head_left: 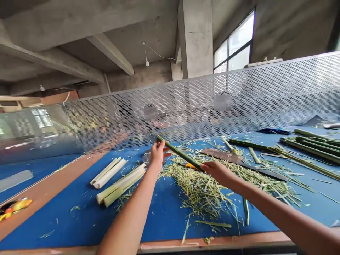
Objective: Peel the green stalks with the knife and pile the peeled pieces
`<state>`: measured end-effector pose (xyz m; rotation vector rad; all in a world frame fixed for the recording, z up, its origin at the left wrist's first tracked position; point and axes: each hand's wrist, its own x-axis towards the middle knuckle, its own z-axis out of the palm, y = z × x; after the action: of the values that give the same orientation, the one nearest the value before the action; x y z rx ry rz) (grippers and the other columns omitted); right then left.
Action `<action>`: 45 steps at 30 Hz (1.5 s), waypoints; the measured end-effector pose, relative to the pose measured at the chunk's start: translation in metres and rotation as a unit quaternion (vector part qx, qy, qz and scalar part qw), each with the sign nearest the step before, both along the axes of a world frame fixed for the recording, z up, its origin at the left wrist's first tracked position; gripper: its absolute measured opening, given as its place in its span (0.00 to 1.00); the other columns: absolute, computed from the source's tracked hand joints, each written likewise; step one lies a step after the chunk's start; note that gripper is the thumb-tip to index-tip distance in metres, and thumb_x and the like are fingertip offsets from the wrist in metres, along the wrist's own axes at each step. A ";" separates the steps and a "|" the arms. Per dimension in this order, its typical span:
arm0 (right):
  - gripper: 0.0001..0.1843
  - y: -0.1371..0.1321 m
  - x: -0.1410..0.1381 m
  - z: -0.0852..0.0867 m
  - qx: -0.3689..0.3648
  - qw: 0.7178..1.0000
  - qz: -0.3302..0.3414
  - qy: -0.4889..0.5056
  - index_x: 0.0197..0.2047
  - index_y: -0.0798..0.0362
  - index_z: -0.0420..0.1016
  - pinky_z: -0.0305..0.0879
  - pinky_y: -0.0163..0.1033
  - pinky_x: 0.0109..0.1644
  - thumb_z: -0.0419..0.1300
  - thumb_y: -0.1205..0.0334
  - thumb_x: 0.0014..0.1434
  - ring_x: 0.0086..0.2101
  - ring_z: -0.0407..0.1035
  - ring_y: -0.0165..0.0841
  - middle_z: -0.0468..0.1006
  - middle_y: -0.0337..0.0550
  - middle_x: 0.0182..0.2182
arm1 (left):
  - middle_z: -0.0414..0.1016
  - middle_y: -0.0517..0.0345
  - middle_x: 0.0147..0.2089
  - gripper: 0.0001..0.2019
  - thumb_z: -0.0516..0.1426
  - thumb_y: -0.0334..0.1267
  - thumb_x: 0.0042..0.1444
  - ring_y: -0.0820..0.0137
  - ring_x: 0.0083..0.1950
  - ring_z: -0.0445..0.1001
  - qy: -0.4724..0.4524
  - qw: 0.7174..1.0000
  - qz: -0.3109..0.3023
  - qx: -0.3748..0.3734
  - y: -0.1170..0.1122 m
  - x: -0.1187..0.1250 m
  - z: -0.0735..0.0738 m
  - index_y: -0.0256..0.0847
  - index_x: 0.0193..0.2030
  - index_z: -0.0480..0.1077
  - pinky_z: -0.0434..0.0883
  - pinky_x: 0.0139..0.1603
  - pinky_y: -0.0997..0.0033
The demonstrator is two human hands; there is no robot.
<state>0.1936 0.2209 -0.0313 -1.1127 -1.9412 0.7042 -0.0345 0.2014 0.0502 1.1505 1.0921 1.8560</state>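
A long dark-green stalk (183, 154) slants between my hands above the blue table. My left hand (157, 154) is at its upper far end, thumb and forefinger against it and the other fingers partly spread. Lower down, my right hand (212, 169) is closed round the near end. Beneath the stalk lies a heap of shredded green strips (204, 196). Something yellow-orange (190, 165) shows among them, its kind unclear. A long knife-like tool with a broad brownish blade (225, 156) rests on the heap, right of the stalk.
Pale peeled stalk pieces (122, 186) lie at left. Several uncut green stalks (316, 143) are at right, near a dark blue cloth (273, 131). A perforated metal screen (170, 102) runs along the table's far side, with people behind it. The blue table (66, 219) has a wooden edge.
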 end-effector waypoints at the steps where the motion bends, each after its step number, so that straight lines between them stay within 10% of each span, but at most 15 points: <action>1: 0.17 0.004 -0.008 0.007 0.022 0.999 0.001 -0.023 0.29 0.54 0.78 0.53 0.35 0.24 0.54 0.52 0.54 0.20 0.60 0.29 0.69 0.41 0.20 | 0.74 0.49 0.47 0.19 0.62 0.49 0.47 0.72 0.32 0.75 -0.001 1.000 0.009 0.024 0.005 -0.005 0.002 0.39 0.40 0.67 0.74 0.26 0.72; 5: 0.15 0.016 -0.037 0.041 0.177 0.984 -0.031 0.005 0.43 0.49 0.77 0.63 0.41 0.36 0.59 0.54 0.53 0.34 0.68 0.36 0.74 0.47 0.38 | 0.75 0.55 0.40 0.18 0.63 0.47 0.45 0.73 0.34 0.75 0.099 0.980 0.092 0.145 0.006 -0.021 0.002 0.40 0.39 0.67 0.74 0.27 0.75; 11: 0.18 0.005 -0.074 0.057 0.253 0.947 0.082 0.178 0.51 0.47 0.71 0.67 0.40 0.39 0.57 0.54 0.58 0.38 0.67 0.33 0.72 0.46 0.42 | 0.75 0.59 0.35 0.14 0.63 0.44 0.48 0.75 0.33 0.73 0.421 0.874 0.117 0.214 -0.009 -0.017 -0.008 0.43 0.41 0.70 0.74 0.33 0.75; 21: 0.16 -0.009 -0.070 0.046 0.087 0.922 0.206 0.316 0.43 0.50 0.72 0.67 0.34 0.29 0.59 0.49 0.56 0.34 0.67 0.30 0.73 0.43 0.36 | 0.72 0.58 0.36 0.11 0.59 0.46 0.53 0.75 0.35 0.72 0.536 0.814 0.054 0.218 -0.021 -0.003 -0.009 0.43 0.38 0.70 0.72 0.34 0.76; 31: 0.16 -0.003 -0.072 0.042 -0.097 0.884 0.267 0.371 0.37 0.50 0.71 0.71 0.40 0.36 0.63 0.50 0.49 0.33 0.70 0.30 0.74 0.42 0.35 | 0.72 0.57 0.38 0.12 0.61 0.48 0.49 0.70 0.40 0.72 0.541 0.831 0.014 0.131 -0.019 -0.005 -0.009 0.44 0.36 0.70 0.72 0.38 0.73; 45: 0.17 0.004 -0.079 0.032 -0.059 0.896 0.239 0.369 0.37 0.52 0.71 0.70 0.42 0.40 0.67 0.53 0.46 0.31 0.69 0.29 0.73 0.39 0.30 | 0.75 0.57 0.33 0.08 0.59 0.44 0.50 0.70 0.35 0.74 0.472 0.880 0.023 0.042 -0.018 0.001 -0.015 0.42 0.34 0.72 0.73 0.34 0.72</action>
<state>0.1146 0.2251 0.0006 -0.3104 -1.4962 1.3009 -0.0338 0.1835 0.0353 2.2044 1.5423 1.3411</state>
